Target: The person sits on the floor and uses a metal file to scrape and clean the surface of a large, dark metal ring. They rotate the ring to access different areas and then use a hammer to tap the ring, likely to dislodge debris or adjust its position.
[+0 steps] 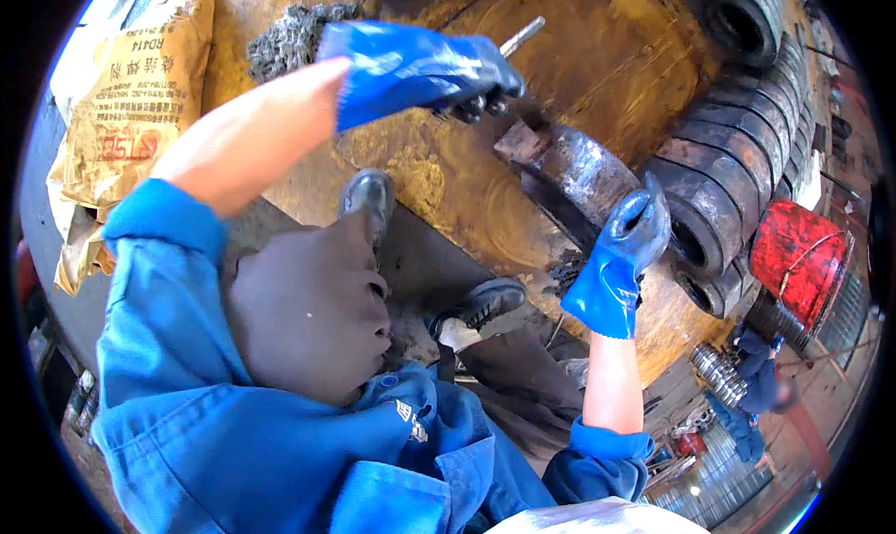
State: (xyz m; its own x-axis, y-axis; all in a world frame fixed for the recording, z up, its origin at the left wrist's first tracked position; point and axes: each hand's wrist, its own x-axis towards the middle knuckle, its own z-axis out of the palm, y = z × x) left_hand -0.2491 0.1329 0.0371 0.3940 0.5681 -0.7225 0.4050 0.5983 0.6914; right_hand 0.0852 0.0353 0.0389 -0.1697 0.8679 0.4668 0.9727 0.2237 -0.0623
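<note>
My left hand [420,75], in a blue rubber glove blackened at the fingertips, is closed round a slim metal rod [523,36]. One end of the rod pokes out past the glove; the fingers hide the rest. Below it, a thick, dark curved metal ring [588,172] stands tilted on the rust-brown work surface [420,175]. My right hand [639,226], gloved in blue too, grips the ring's near right end. A squarish dark metal block [521,144] sits at the ring's left end, just under my left hand; whether it is joined to the ring I cannot tell.
Several dark metal rings [723,151] lie in a row at the right, beside a red bucket [801,259]. Grey matted fibres [294,41] lie behind my left wrist. A brown paper sack [140,95] is at the far left. Another person [756,380] is at the lower right.
</note>
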